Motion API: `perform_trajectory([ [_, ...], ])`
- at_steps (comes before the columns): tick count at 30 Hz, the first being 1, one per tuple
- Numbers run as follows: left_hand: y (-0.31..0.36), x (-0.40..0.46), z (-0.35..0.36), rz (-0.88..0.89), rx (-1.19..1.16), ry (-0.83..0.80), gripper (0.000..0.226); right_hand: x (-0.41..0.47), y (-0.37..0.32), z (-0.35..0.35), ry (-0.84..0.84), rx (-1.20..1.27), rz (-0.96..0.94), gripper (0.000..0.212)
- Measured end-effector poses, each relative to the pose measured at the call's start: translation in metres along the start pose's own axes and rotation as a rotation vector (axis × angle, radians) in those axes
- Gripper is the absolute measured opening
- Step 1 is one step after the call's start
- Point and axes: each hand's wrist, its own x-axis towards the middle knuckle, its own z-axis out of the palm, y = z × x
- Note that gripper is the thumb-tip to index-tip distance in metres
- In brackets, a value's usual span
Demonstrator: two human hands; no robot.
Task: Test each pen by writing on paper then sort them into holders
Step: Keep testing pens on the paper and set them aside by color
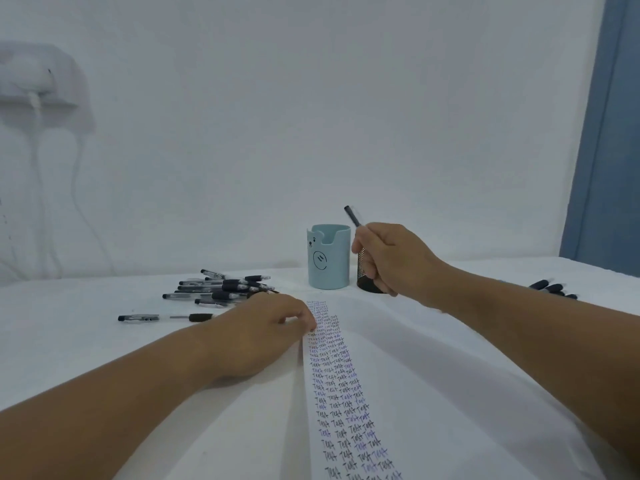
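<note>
Far left on the white table (pixel 69 341), two pens (pixel 138 318) lay apart from the rest, end to end, one with its cap off. Behind them sat a loose pile of pens (pixel 221 289), black-gripped and clear-barrelled, lying mostly crosswise. My left hand (pixel 266 327) rested just in front of that pile, fingers curled down with the tips touching the left edge of the paper (pixel 433 393); it held nothing that I could see. The paper ran away from me toward the holders, its left strip filled with rows of the word "Test" in black and blue ink. At its far end stood the blue holder (pixel 328 258), upright, with a small bear face and a notch in its rim. Just right of it stood the black mesh holder (pixel 367 275), partly hidden behind my right hand (pixel 391 254). That hand pinched a pen (pixel 353 216) by its lower part, the dark end slanting up and left, above the mesh holder. Far right, a few more dark pens (pixel 554 288) lay near the table's edge.
</note>
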Motion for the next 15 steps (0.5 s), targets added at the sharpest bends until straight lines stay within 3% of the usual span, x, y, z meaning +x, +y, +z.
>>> perform_trajectory([
  [6,0.007,-0.002,0.007,0.001,0.067,0.046,0.049,-0.015,0.025,-0.014,-0.003,-0.132,-0.028,0.041],
  [12,0.018,-0.006,0.01,-0.02,0.098,0.074,0.045,-0.037,0.021,-0.042,-0.056,0.011,0.07,0.042],
  [15,0.021,-0.009,0.012,-0.014,0.103,0.124,0.031,-0.045,0.023,-0.051,-0.083,0.01,0.042,0.035],
])
